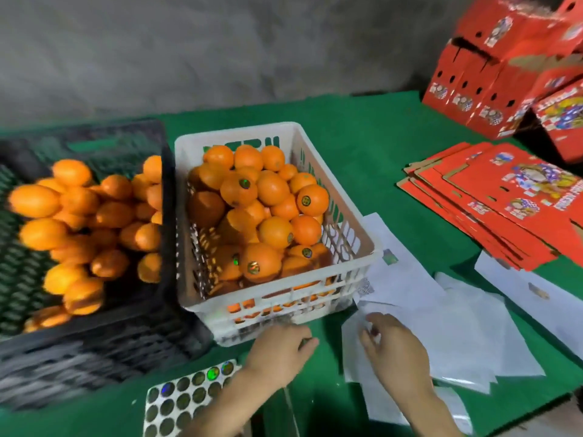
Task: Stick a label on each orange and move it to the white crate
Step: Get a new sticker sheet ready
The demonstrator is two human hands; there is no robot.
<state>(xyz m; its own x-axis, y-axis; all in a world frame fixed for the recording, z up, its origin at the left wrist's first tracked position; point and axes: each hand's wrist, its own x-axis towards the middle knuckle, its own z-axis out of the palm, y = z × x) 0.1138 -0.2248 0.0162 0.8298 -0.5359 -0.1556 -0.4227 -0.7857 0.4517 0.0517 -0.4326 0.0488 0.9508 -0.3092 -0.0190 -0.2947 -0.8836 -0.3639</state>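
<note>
Stickered round oranges [271,187] are piled in the white slatted plastic crate [372,257] on the green table [362,137]. Left hand [277,348] and right hand [394,351] are seen just in front, fingers [307,342] curled; any grip can't be made out, too blurry.

Everything's set on a table [362,127] covered in green cloth. A black crate [94,351] is parked on the left, with a white crate [284,310] just beside it. A label sheet [183,402] is laid at the near edge. Loose white sheets [457,326] are scattered near right, flattened red cartons [492,203] are stacked beyond them, and made-up red boxes [492,74] are piled far right.
</note>
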